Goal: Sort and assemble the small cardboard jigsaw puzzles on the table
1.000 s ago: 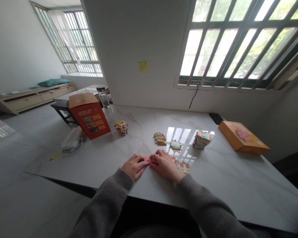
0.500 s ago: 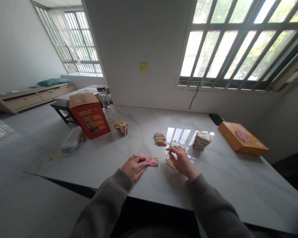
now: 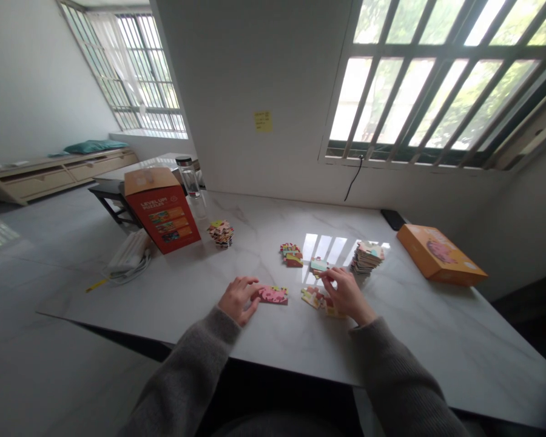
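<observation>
My left hand [image 3: 238,300] rests flat on the white marble table [image 3: 255,230], its fingertips at the left edge of a joined pink jigsaw section [image 3: 273,295]. My right hand [image 3: 347,295] hovers with its fingertips low, next to a teal-topped jigsaw piece [image 3: 319,265]. Loose jigsaw pieces [image 3: 312,297] lie just left of that hand and partly beneath it. I cannot tell whether its fingers pinch anything.
A tall stack of jigsaw pieces [image 3: 367,257] stands right of my right hand, with a smaller pile [image 3: 292,256] and a messy stack [image 3: 221,233] further left. A red puzzle box [image 3: 162,209], glass bottle [image 3: 188,182], orange flat box [image 3: 439,255] and black phone [image 3: 394,220] sit along the table.
My right hand has moved right and toward the stack, with more loose pieces now showing at its left. My left hand has drawn slightly back from the pink section.
</observation>
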{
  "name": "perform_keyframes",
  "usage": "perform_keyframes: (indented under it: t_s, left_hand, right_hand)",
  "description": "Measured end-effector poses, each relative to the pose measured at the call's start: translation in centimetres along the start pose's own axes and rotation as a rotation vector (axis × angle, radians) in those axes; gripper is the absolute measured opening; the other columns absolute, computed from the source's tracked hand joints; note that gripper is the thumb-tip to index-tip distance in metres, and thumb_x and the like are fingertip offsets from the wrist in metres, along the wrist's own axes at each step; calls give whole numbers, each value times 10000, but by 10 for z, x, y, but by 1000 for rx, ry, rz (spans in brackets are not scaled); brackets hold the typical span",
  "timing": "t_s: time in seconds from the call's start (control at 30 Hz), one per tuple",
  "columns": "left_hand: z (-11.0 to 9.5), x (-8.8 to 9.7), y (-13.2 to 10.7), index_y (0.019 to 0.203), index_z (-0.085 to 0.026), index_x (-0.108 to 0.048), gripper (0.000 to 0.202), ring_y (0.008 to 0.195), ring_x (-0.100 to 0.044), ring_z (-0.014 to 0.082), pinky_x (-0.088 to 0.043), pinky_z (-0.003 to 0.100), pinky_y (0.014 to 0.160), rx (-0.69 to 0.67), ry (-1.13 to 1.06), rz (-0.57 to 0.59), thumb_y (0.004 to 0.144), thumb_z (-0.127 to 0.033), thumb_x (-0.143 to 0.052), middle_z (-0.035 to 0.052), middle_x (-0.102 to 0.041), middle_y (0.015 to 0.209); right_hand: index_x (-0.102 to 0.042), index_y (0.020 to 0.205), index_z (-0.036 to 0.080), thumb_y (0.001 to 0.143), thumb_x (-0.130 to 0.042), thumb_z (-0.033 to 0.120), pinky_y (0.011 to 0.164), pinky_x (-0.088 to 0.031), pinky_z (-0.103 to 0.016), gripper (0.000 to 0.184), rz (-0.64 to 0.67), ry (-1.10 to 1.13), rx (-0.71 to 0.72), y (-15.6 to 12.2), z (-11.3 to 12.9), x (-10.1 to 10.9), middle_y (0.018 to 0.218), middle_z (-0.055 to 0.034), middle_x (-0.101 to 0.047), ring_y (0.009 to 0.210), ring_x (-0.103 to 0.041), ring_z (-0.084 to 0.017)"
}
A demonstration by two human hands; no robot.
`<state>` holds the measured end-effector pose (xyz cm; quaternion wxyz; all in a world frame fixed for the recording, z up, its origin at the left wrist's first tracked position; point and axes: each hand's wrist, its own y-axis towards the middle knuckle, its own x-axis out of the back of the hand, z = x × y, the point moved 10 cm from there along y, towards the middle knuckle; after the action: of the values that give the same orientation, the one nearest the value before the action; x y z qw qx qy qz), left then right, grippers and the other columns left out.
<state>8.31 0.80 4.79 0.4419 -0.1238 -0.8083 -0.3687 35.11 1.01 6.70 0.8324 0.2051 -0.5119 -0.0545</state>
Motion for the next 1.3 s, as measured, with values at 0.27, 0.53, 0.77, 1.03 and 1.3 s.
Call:
perform_keyframes:
  t_s: [0.27, 0.53, 0.77, 1.03, 1.3]
  left_hand:
    - [2, -15, -1, 1292, -275, -597, 437, 1169, -497, 290, -431, 478, 996, 14, 21, 129, 856, -258, -581, 83, -553, 1326]
    - [9, -13, -2, 1210, -231, -618, 370, 1106, -517, 272, -442, 462, 983, 35, -31, 47, 843, -232, -571, 92, -582, 1223]
    - [8, -12, 0, 1195, -208, -621, 358, 1108, -529, 273, -450, 457, 975, 45, -41, 68, 842, -222, -568, 105, -586, 1205]
    - [8, -5, 2, 1152, -216, -631, 307, 1069, -552, 248, -446, 421, 975, 60, -36, 26, 855, -233, -552, 83, -621, 1161]
    - [27, 13, -1, 1069, -205, -626, 219, 929, -584, 225, -466, 385, 858, 202, -2, -107, 878, -206, -517, 54, -668, 973]
  right_hand:
    - [-685, 1003, 237, 925, -549, 207, 895, -389, -393, 159, 125, 32, 55, 2, 18, -30, 979, -56, -674, 958, -581, -231]
    - [-588, 1222, 238, 893, -598, 186, 956, -378, -411, 333, 177, -177, 227, 51, 40, -44, 1331, -102, -563, 1185, -476, -274]
    - [-526, 1294, 188, 876, -618, 206, 906, -366, -386, 428, 252, -333, 193, 75, 36, -58, 1220, -142, -588, 1109, -488, -293]
    - [-547, 1256, 173, 908, -603, 281, 903, -328, -395, 369, 178, -377, 255, 68, 45, -39, 1083, -120, -666, 1048, -546, -281]
    - [-602, 1096, 206, 871, -649, 284, 877, -366, -364, 243, 166, -204, 332, 39, 78, -40, 1068, -94, -665, 1000, -571, -257]
